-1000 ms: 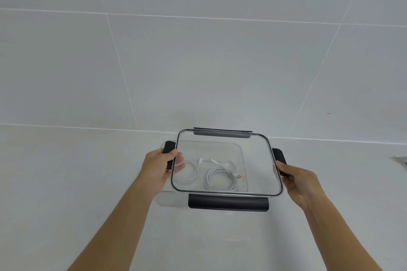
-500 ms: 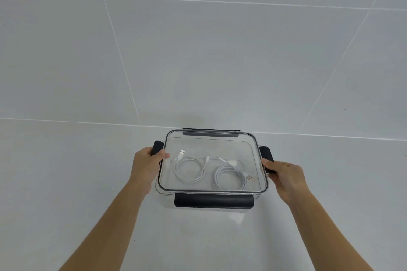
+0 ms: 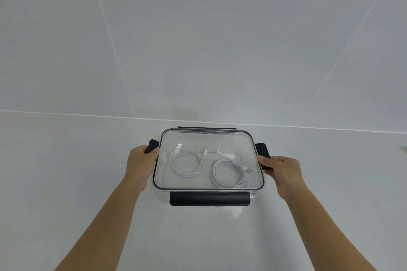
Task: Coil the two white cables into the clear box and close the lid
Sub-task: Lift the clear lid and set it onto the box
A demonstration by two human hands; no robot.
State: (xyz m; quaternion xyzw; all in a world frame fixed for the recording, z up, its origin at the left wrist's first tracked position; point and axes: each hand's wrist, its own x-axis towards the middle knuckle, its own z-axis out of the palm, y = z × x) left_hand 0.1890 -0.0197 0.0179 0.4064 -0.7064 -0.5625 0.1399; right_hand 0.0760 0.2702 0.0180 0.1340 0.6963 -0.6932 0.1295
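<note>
Lowered since a second ago, the lid [image 3: 209, 138] is seated on the clear box [image 3: 255, 194] by the desk's [image 3: 88, 182] far edge, white cables [image 3: 174, 164] coiled inside. Side latches [image 3: 262, 152] are gripped by the left hand [image 3: 141, 165] and right hand [image 3: 284, 171]; latching is judged pending.

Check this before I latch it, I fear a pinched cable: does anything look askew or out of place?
Nothing stands out. The left cable and right cable lie coiled inside the clear box, away from its rim. The lid sits square on top; the left hand and right hand grip its side latches.
</note>
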